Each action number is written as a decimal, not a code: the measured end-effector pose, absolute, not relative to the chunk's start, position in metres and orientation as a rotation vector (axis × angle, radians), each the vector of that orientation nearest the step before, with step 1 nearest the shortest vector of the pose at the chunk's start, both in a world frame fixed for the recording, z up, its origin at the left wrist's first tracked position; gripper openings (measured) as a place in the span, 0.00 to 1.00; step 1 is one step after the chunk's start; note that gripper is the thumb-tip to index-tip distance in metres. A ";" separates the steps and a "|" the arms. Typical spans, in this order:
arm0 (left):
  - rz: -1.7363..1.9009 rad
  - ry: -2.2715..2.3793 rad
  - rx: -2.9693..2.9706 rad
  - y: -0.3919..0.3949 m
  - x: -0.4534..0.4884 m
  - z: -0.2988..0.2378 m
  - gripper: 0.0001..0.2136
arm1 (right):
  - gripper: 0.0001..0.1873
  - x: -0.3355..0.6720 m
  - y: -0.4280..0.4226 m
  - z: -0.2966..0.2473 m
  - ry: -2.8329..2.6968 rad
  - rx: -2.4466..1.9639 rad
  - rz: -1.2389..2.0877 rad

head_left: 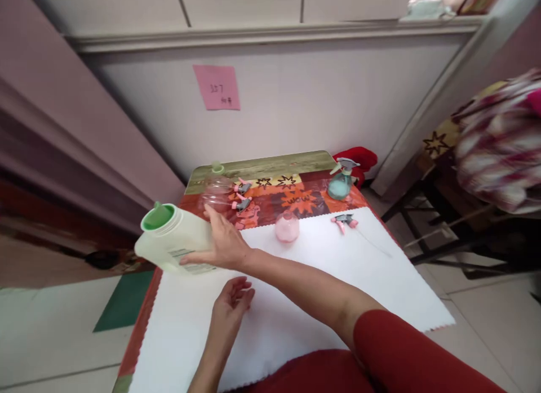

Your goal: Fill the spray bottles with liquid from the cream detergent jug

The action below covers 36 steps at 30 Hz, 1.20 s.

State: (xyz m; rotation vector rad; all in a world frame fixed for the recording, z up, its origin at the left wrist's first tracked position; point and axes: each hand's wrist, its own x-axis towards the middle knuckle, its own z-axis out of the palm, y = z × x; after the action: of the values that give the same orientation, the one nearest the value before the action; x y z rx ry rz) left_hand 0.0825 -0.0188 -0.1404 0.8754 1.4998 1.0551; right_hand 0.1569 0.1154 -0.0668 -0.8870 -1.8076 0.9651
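Observation:
My right hand (224,238) reaches across to the left and is wrapped round a whitish plastic jug (186,235), which leans to the left. A green pouring spout (158,217) sits in the jug's open mouth. Below it, over the white sheet (321,291), my left hand (234,300) is loosely curled with nothing in it. A small round pink bottle (287,228) stands without a top near the middle of the table. To its right lies a pink and grey spray trigger head (345,220) with a thin tube.
A teal spray bottle (340,181) stands at the back right. Clear pinkish bottles (217,191) and pink-grey trigger heads (242,202) lie at the back left, near a green cap (217,168). A pink note (217,88) is on the wall; a dark stool (431,235) stands right.

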 end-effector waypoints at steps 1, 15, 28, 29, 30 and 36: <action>1.042 1.481 0.941 -0.014 0.089 -0.140 0.21 | 0.58 0.174 0.108 -0.065 -1.756 -0.871 0.928; 1.228 1.444 1.391 0.078 0.188 -0.176 0.46 | 0.23 0.526 0.097 -0.130 -1.609 -2.463 0.444; 1.253 1.617 1.199 0.111 0.225 -0.179 0.43 | 0.13 0.499 0.113 -0.130 -1.740 -2.506 0.395; 1.262 1.596 1.161 0.110 0.223 -0.178 0.42 | 0.13 0.498 0.112 -0.128 -1.730 -2.506 0.392; 1.275 1.563 1.126 0.108 0.220 -0.176 0.42 | 0.12 0.498 0.111 -0.124 -1.715 -2.501 0.391; 1.337 1.155 0.916 0.072 0.193 -0.163 0.39 | 0.17 0.510 0.092 -0.091 -1.641 -2.275 0.450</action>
State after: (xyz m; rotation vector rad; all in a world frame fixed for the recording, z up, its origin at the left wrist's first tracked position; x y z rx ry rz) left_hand 0.1933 0.0721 -0.1635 0.9157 1.1552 1.3372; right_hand 0.5101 0.0920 -0.0910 -2.2752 -1.6407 0.4499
